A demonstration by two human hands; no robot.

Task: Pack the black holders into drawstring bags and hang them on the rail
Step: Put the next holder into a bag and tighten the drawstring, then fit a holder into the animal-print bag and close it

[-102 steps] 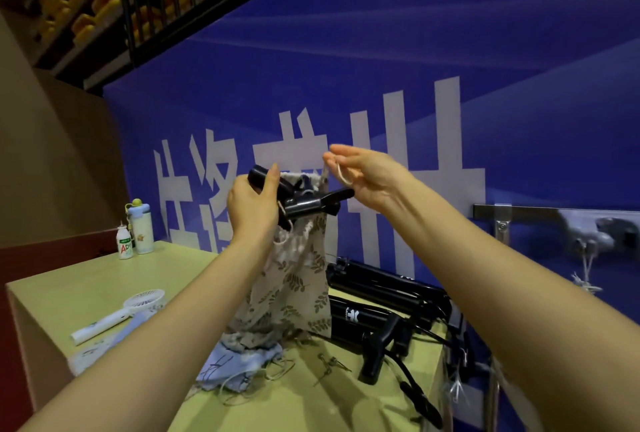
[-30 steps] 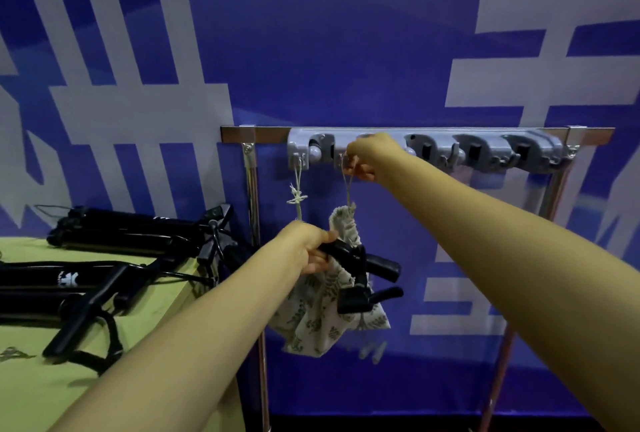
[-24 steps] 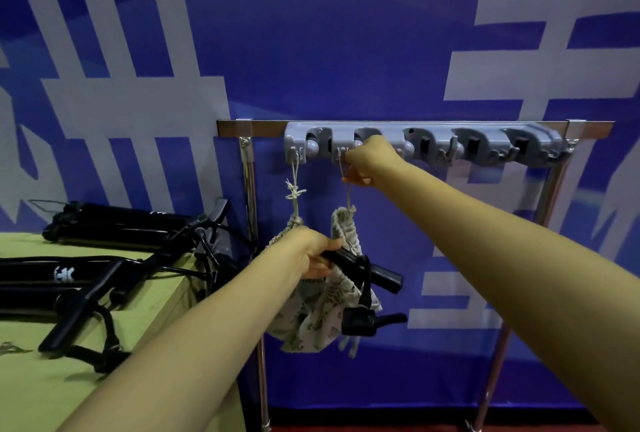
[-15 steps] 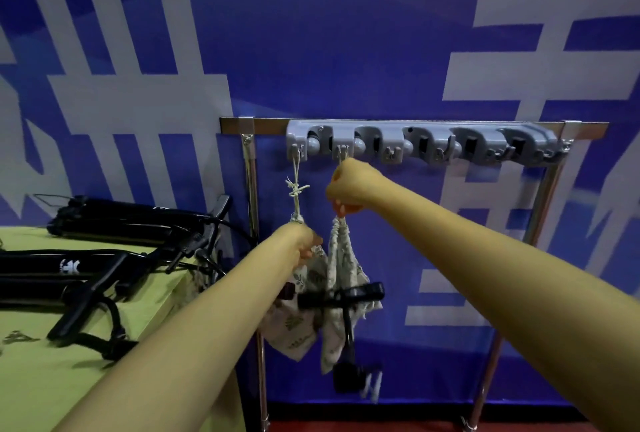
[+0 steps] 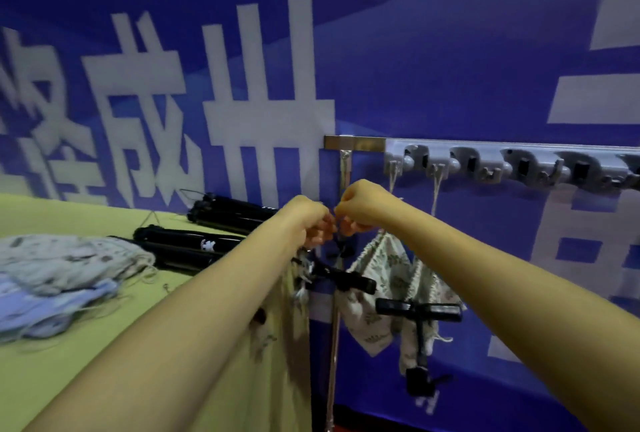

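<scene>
Two leaf-print drawstring bags hang side by side, touching, by their cords from the two leftmost hooks of the grey rail on the right. A black holder sticks out of the right bag, with its stem dropping below the cloth. A second black bar lies across the left edge of the left bag.

The left hand and right hand are raised close together in front of the rail's left post. Their fingers are curled into loose fists. I cannot tell whether either pinches anything.

To the left, spare holders lie along the far edge of the yellow-green surface, against the blue banner. A heap of cloth bags sits nearer, at the left.
</scene>
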